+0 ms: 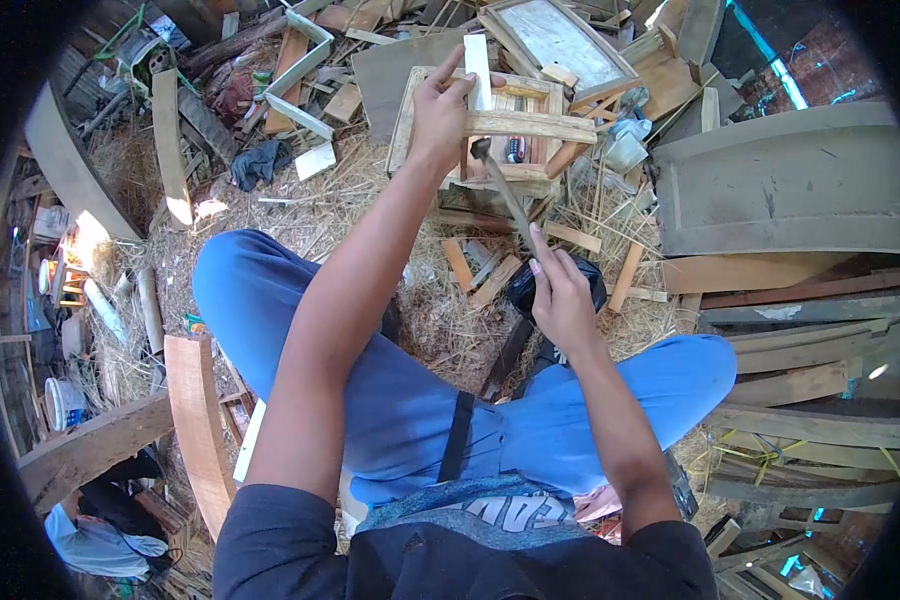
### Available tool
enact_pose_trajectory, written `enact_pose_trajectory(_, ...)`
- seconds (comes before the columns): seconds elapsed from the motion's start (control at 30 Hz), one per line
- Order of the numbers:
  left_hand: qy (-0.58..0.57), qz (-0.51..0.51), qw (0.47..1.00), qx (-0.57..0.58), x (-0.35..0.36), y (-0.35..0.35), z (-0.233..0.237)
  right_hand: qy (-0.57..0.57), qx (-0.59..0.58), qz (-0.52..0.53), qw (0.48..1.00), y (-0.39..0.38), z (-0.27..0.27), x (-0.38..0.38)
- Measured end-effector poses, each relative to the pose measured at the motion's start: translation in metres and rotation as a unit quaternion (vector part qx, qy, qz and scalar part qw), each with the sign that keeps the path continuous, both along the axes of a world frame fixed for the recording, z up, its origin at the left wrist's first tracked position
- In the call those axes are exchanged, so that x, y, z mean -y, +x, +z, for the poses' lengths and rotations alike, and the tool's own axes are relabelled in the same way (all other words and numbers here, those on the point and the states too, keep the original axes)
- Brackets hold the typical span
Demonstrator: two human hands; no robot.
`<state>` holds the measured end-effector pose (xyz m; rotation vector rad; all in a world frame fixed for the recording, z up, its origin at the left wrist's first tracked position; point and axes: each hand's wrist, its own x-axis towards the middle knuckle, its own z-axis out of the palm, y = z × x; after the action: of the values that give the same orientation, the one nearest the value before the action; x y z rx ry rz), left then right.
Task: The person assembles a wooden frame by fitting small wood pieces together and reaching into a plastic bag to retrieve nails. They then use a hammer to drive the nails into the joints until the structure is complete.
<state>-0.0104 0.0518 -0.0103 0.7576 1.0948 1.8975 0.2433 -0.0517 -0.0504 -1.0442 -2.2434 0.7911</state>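
Note:
My left hand [440, 115] is closed at a pale, narrow wood strip [477, 60], which stands up at the back of a small wooden frame [535, 125]. Its fingers press along the strip's left side. A hammer [510, 195] is gripped by the end of its handle in my right hand [565, 300]. The hammer's dark head is right at the near edge of the frame's front bar. Inside the frame lies a small red and blue item [516, 149].
Wood offcuts [490, 282] and straw lie on the ground between my knees. A large curved panel [790, 180] leans at right, above stacked boards [810, 350]. Behind the frame is a tray-like piece [560, 45]. A curved plank [198, 420] stands by my left leg.

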Motion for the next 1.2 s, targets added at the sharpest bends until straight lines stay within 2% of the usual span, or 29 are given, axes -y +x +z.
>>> enact_pose_trajectory(0.03, 0.004, -0.006, 1.0, 0.001, -0.002, -0.001, -0.002, -0.001, 0.001, 0.0, 1.0, -0.001, 0.003, 0.0)
enact_pose_trajectory(0.1, 0.008, -0.012, 1.0, 0.003, -0.002, -0.002, -0.004, -0.021, 0.075, -0.001, 0.997, -0.002, 0.008, 0.0)
enact_pose_trajectory(0.33, 0.015, -0.016, 0.999, 0.022, -0.005, -0.001, -0.006, -0.01, 0.035, -0.002, 0.999, 0.001, 0.005, 0.001)
enact_pose_trajectory(0.4, 0.022, -0.016, 0.999, 0.034, -0.004, -0.001, -0.003, -0.039, 0.091, 0.005, 0.995, 0.001, 0.009, -0.003)
enact_pose_trajectory(0.53, 0.001, -0.006, 1.0, 0.014, -0.002, 0.0, 0.0, -0.025, 0.022, -0.003, 0.999, 0.0, 0.008, 0.001)
enact_pose_trajectory(0.6, 0.01, -0.016, 1.0, 0.02, -0.002, 0.002, -0.001, -0.028, 0.112, -0.007, 0.993, -0.002, 0.014, 0.0)
enact_pose_trajectory(0.8, 0.005, -0.007, 1.0, 0.01, -0.002, 0.001, -0.002, -0.029, 0.059, -0.009, 0.998, -0.001, 0.012, 0.0)
enact_pose_trajectory(0.93, 0.014, -0.025, 1.0, 0.012, -0.008, -0.002, -0.004, -0.028, 0.107, 0.013, 0.994, 0.002, 0.013, -0.005)
enact_pose_trajectory(1.03, 0.006, -0.023, 1.0, 0.014, -0.006, -0.002, -0.005, -0.01, 0.059, -0.007, 0.998, 0.001, 0.014, 0.002)
enact_pose_trajectory(1.1, 0.004, -0.023, 0.999, 0.029, -0.005, 0.001, -0.003, -0.032, 0.136, 0.005, 0.99, 0.001, 0.018, -0.003)
enact_pose_trajectory(1.13, 0.002, -0.019, 1.0, 0.023, -0.006, 0.002, -0.002, -0.03, 0.135, 0.004, 0.99, 0.002, 0.018, -0.003)
enact_pose_trajectory(1.2, -0.003, -0.013, 1.0, 0.016, -0.006, -0.001, -0.002, -0.014, 0.074, -0.005, 0.997, 0.002, 0.013, 0.002)
